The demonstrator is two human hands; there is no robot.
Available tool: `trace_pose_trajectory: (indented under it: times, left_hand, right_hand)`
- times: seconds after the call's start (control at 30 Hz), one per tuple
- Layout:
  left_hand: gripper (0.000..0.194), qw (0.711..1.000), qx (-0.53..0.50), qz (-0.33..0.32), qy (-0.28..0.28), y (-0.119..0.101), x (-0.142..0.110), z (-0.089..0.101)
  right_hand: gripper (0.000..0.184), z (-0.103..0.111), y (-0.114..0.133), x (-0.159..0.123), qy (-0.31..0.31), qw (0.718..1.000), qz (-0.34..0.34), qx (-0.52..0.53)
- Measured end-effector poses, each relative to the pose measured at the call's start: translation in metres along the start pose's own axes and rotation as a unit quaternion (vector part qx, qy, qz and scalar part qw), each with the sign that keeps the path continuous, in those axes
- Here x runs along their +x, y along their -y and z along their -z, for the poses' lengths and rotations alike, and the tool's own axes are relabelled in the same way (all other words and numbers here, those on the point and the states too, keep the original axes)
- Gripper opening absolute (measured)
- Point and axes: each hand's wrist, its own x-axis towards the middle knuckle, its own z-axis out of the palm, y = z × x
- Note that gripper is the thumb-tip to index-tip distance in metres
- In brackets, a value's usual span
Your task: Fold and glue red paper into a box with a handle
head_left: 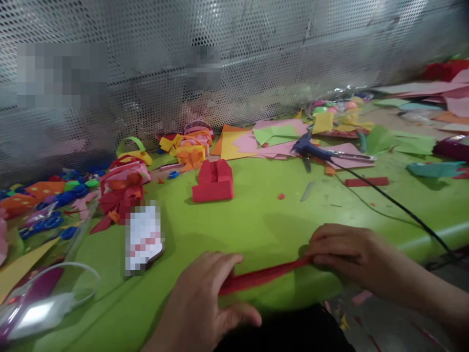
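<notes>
A long red strip [267, 277], folded or layered lengthwise, is held between my two hands at the near edge of the green table. My left hand [205, 298] has its fingers curled over the strip's left end, with the thumb apart below it. The right end is pinched by the thumb and fingertips of my right hand [344, 252]. Beyond the strip sits a red folded block-like piece [214, 183], touched by neither hand. A flat red strip [366, 182] lies farther right. Whether the material is paper or foam I cannot tell.
A blue glue gun [311, 148] lies at the back, its black cord [406, 205] running off the near right edge. Coloured sheets [271, 139] and small craft pieces line the perforated metal panel [249, 63]. A blurred-out white object [142, 237] stands left; scissors [51, 222] lie beyond.
</notes>
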Motion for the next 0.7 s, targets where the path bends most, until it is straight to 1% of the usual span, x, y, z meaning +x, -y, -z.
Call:
trace_pose_trajectory:
  times: [0.03,0.1,0.13,0.17,0.23,0.27,0.3,0.33,0.4,0.43,0.47,0.5,0.53,0.6,0.63,0.7]
  left_hand:
    - [0.061,1.000,-0.015,0.015,0.007,-0.001,0.000,-0.001]
    - [0.035,0.998,-0.034,0.047,0.030,-0.001,0.001,-0.002]
    - [0.023,0.996,-0.038,0.059,0.046,0.000,0.002,-0.002]
    - [0.017,0.995,-0.042,0.069,0.063,0.001,0.002,-0.002]
    - [0.014,0.991,-0.047,0.084,0.090,0.006,0.004,-0.002]
    - [0.015,0.991,-0.046,0.088,0.094,0.008,0.005,-0.001]
    - [0.015,0.991,-0.044,0.090,0.091,0.010,0.005,0.000]
    - [0.016,0.991,-0.043,0.089,0.087,0.012,0.006,0.001]
    - [0.018,0.992,-0.043,0.082,0.084,0.017,0.005,0.004]
    - [0.018,0.993,-0.041,0.078,0.084,0.019,0.005,0.005]
    - [0.018,0.993,-0.039,0.076,0.084,0.022,0.004,0.005]
    - [0.018,0.993,-0.036,0.073,0.083,0.026,0.003,0.006]
    - [0.018,0.994,-0.032,0.073,0.081,0.029,0.002,0.006]
    - [0.018,0.994,-0.027,0.070,0.083,0.036,0.000,0.006]
    - [0.018,0.994,-0.027,0.069,0.085,0.039,-0.001,0.007]
    - [0.017,0.993,-0.030,0.074,0.085,0.044,-0.002,0.011]
  right_hand:
    - [0.024,0.000,0.001,0.002,0.007,1.000,-0.002,0.000]
    - [0.027,0.003,0.002,0.008,0.019,1.000,-0.007,0.006]
    - [0.028,0.007,0.001,0.012,0.023,1.000,-0.017,0.010]
    - [0.028,0.014,-0.002,0.017,0.024,0.999,-0.029,0.008]
    - [0.027,0.036,-0.014,0.030,0.006,0.996,-0.070,-0.047]
    - [0.025,0.049,-0.023,0.038,-0.013,0.990,-0.094,-0.100]
    - [0.024,0.062,-0.032,0.045,-0.040,0.975,-0.129,-0.174]
    - [0.024,0.075,-0.041,0.053,-0.077,0.962,-0.152,-0.212]
    - [0.024,0.091,-0.054,0.064,-0.143,0.940,-0.168,-0.258]
    - [0.026,0.094,-0.056,0.067,-0.162,0.937,-0.161,-0.263]
    - [0.029,0.093,-0.055,0.068,-0.162,0.941,-0.145,-0.260]
    - [0.031,0.088,-0.052,0.067,-0.143,0.950,-0.122,-0.248]
    - [0.030,0.081,-0.047,0.066,-0.109,0.963,-0.095,-0.228]
    - [0.025,0.061,-0.033,0.059,-0.022,0.984,-0.038,-0.174]
    - [0.021,0.051,-0.026,0.056,0.017,0.989,-0.015,-0.148]
    - [0.014,0.035,-0.015,0.049,0.069,0.992,0.016,-0.107]
